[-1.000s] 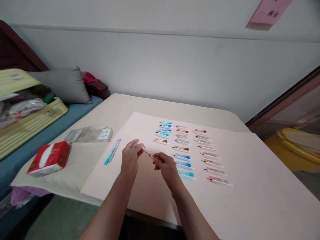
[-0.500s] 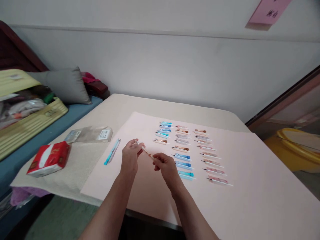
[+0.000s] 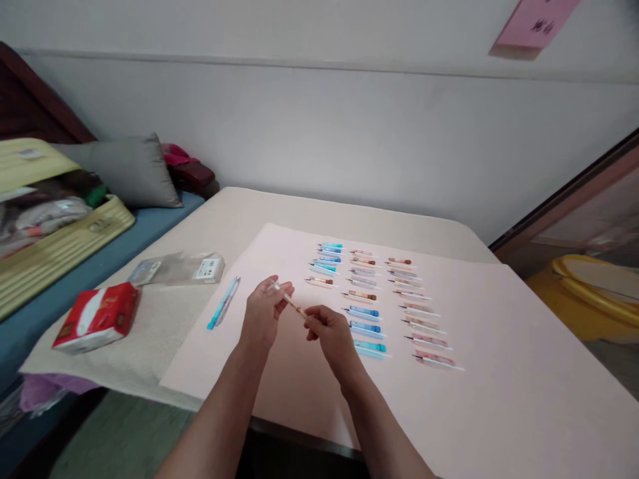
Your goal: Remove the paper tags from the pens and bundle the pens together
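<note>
Above the pale pink sheet [image 3: 299, 372] I hold a slim pen [image 3: 295, 307], pale with small orange-brown marks, slanting between my two hands. My left hand [image 3: 262, 307] has its fingers about the whitish far end. My right hand [image 3: 325, 326] pinches the near end between thumb and fingers. Left of my hands lies a light-blue pen [image 3: 223, 303] with what looks like a clear strip beside it. To the right, several pens are laid out in columns, among them a blue pen [image 3: 365, 327], a brown pen [image 3: 360, 295] and a pink pen [image 3: 435, 360].
A clear plastic package [image 3: 182, 269] and a red tissue pack [image 3: 97, 316] lie on the beige table cover [image 3: 164, 346] to the left. Beyond them are a grey cushion [image 3: 130, 169] and an open yellow case [image 3: 100, 226]. A yellow bin [image 3: 589, 299] stands at the right.
My left hand has shifted very slightly right, and its fingers at the pen's far end have opened a little. My right hand keeps its pinch nearly in place.
</note>
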The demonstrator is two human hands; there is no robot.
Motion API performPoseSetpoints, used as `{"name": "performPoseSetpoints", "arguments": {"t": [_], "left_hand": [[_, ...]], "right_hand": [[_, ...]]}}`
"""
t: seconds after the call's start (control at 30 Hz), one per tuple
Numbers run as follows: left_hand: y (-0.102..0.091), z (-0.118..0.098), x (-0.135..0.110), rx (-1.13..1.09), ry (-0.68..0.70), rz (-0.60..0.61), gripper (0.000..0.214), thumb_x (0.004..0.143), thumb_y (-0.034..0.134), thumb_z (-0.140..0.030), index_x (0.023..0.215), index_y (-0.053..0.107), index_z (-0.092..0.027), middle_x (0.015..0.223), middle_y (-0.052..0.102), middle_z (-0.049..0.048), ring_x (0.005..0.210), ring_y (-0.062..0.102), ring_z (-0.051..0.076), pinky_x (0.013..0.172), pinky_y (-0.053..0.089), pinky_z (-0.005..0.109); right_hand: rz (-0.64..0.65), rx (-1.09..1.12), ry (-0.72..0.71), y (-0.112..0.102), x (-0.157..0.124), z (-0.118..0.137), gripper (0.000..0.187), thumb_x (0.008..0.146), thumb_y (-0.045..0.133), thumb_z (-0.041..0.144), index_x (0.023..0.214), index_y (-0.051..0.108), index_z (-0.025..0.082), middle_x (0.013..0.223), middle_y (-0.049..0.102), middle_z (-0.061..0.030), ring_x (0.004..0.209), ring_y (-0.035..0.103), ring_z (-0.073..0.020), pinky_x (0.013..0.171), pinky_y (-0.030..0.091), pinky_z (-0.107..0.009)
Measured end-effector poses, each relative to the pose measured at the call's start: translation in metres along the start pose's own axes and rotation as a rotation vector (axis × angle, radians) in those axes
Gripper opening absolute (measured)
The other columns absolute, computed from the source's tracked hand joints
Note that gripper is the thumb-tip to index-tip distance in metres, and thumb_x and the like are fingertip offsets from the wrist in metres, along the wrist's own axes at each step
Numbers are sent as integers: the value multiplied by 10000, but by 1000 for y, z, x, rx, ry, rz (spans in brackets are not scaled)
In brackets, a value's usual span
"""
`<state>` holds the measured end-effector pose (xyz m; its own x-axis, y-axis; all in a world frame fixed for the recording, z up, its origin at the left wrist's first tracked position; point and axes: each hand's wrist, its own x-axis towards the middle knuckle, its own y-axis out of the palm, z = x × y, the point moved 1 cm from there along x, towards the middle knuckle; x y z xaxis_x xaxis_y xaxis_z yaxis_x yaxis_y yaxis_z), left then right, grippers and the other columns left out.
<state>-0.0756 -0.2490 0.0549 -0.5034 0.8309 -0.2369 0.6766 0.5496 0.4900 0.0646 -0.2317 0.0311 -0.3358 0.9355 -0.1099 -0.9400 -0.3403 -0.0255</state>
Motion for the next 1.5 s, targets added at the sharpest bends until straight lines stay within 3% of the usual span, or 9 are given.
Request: {"name": "performPoseSetpoints", "arguments": {"t": [0.2,0.43,0.63,0.87,0.97,1.07,1.17,1.33,1.5], "left_hand": [[-4,1,-1,167,10,-137,323,607,743,-283,849,583,-141,773,574,7,683,550,91,711,459,274],[0,0,-1,40,9,-6,485,622,726,-192,1064,533,-144,877,646,91,849,614,176,808,464,338],[-3,1,0,152,30,-150,430,588,757,-279,952,572,-145,770,603,18,700,580,113,727,458,288],[0,-1,-1,65,14,11,491,626,720,-216,1075,537,-141,875,654,92,846,609,173,817,456,336],[-2,1,1,141,33,-72,443,618,735,-286,1011,576,-159,879,634,61,816,598,146,778,454,301],[-5,1,3,174,77,-149,417,583,752,-307,934,587,-153,752,598,7,701,572,107,733,453,283],[-5,-1,3,161,100,-124,460,566,753,-268,971,570,-149,712,608,3,693,581,118,744,454,300],[0,-4,0,138,92,28,475,632,695,-255,1071,543,-152,806,659,64,779,606,158,800,446,337],[-3,-1,1,205,100,-59,424,629,715,-298,1005,572,-164,684,560,-24,711,561,115,760,446,300]], "right_hand": [[-7,-59,-52,2,-2,1,152,726,547,262,792,653,176,604,578,21,478,533,-98,483,410,-215],[-18,-26,-29,-2,1,-1,143,711,548,247,788,637,166,593,573,21,461,526,-98,480,421,-220],[-24,-61,-62,0,-2,3,155,723,547,270,794,649,178,610,578,19,480,531,-102,487,422,-223],[-7,67,35,-3,0,4,142,690,577,263,770,634,160,572,581,24,449,512,-95,478,415,-227],[-34,9,-19,-2,-1,4,147,711,566,266,786,643,167,593,580,23,466,522,-97,490,419,-227],[-55,-55,-80,1,-3,4,143,721,557,260,792,654,183,607,584,25,479,531,-98,502,421,-227],[-28,20,-12,2,-5,5,138,697,580,266,774,651,175,586,585,23,464,521,-97,487,413,-224],[52,291,200,-1,-6,8,201,635,639,281,783,628,145,590,607,-4,444,496,-88,460,382,-220],[-18,132,82,1,-7,10,156,663,605,265,765,645,154,581,588,13,458,509,-93,489,400,-231]]}}
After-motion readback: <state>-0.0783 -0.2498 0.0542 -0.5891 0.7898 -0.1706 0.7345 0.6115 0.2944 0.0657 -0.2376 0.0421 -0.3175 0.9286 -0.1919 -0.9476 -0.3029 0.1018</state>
